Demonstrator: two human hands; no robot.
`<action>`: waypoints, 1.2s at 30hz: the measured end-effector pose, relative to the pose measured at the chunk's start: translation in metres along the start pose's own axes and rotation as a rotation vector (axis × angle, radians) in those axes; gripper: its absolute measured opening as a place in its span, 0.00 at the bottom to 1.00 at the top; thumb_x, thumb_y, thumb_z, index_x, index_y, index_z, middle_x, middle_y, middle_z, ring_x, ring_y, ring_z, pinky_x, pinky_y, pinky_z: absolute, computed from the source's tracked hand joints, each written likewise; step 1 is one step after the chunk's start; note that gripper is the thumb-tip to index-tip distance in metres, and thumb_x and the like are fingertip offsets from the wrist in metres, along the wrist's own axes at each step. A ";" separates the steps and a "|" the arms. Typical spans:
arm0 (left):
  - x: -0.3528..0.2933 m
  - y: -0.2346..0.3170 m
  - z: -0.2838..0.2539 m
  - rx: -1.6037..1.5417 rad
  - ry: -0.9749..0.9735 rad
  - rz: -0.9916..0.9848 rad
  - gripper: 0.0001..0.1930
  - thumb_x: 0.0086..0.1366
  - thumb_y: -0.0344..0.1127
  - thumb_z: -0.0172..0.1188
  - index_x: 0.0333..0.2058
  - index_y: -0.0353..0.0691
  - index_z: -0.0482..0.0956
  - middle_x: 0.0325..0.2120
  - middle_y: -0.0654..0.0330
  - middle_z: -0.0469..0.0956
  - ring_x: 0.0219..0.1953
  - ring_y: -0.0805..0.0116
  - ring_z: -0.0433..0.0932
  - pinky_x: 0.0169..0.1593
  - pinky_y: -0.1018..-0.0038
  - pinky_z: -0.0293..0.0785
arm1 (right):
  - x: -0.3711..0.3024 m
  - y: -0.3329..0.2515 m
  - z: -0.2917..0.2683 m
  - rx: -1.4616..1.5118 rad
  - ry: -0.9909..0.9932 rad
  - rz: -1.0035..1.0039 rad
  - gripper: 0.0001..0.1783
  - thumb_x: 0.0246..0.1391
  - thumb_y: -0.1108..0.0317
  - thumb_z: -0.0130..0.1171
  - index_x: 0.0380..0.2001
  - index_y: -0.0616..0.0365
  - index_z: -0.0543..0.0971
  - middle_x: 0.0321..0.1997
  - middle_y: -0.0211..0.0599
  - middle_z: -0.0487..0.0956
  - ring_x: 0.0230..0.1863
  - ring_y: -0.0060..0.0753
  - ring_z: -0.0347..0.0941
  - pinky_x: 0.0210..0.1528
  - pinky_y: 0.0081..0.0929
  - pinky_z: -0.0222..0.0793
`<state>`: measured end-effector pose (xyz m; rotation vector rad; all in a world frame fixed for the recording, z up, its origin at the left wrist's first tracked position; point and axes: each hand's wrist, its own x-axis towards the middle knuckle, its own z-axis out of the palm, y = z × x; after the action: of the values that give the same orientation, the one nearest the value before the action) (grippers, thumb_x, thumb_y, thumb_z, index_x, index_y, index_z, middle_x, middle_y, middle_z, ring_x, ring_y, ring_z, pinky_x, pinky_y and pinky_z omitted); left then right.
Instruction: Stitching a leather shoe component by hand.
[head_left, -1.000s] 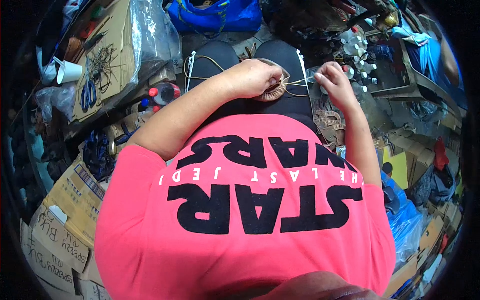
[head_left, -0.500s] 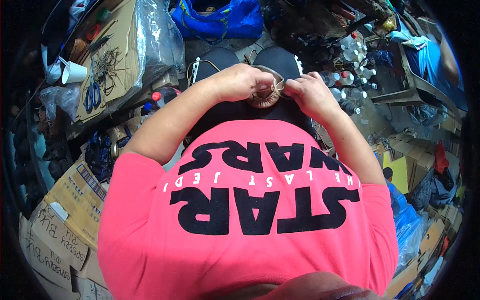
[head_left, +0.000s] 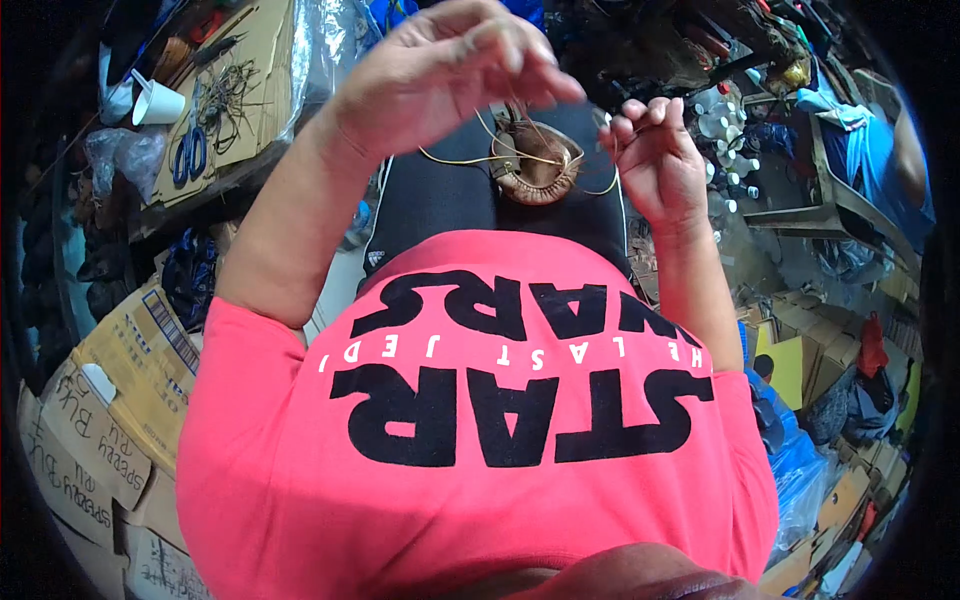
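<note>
A brown leather shoe with a gathered, stitched toe edge rests on my dark-trousered lap. Pale thread runs out from it to the left and loops across its opening. Above and left of the shoe, my left hand is raised, its fingertips smeared by motion; whether it grips thread cannot be made out. To the right, my right hand is lifted with curled fingers, apart from the shoe. A loop of the thread reaches up to this hand, which seems to pinch its end.
On the left, a cardboard-topped table holds blue-handled scissors, a white cup and a tangle of cords. Plastic bottles crowd the floor at right, by a chair. Cardboard boxes lie at lower left.
Both hands have left the shoe and risen away from it, the left up and leftward, the right slightly outward. The shoe's opening and the loose thread now show more.
</note>
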<state>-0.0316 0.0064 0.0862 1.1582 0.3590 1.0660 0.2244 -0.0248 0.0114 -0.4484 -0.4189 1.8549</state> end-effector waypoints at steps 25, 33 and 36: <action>-0.037 0.016 -0.098 1.391 -0.020 -0.291 0.17 0.55 0.35 0.61 0.46 0.46 0.79 0.41 0.56 0.76 0.46 0.63 0.73 0.52 0.72 0.68 | -0.118 -0.101 -0.138 -1.800 0.248 0.536 0.19 0.56 0.73 0.49 0.51 0.54 0.74 0.37 0.46 0.76 0.35 0.28 0.70 0.43 0.23 0.66; 0.010 -0.094 -0.010 0.972 -0.346 -0.402 0.14 0.55 0.34 0.62 0.41 0.39 0.78 0.37 0.54 0.77 0.44 0.62 0.76 0.48 0.69 0.70 | -0.010 -0.010 -0.004 -1.786 -0.158 -0.149 0.09 0.43 0.77 0.63 0.31 0.56 0.82 0.31 0.31 0.76 0.33 0.24 0.74 0.35 0.21 0.69; 0.018 -0.099 -0.018 0.921 -0.465 -0.493 0.11 0.54 0.34 0.63 0.36 0.38 0.79 0.32 0.56 0.76 0.39 0.64 0.76 0.44 0.71 0.70 | -0.001 -0.008 -0.008 -1.700 -0.124 -0.051 0.08 0.42 0.77 0.64 0.28 0.55 0.83 0.29 0.31 0.76 0.33 0.26 0.74 0.35 0.21 0.69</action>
<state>0.0134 0.0303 -0.0022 1.9438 0.7533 0.1353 0.2355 -0.0229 0.0088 -1.3678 -2.0395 1.0497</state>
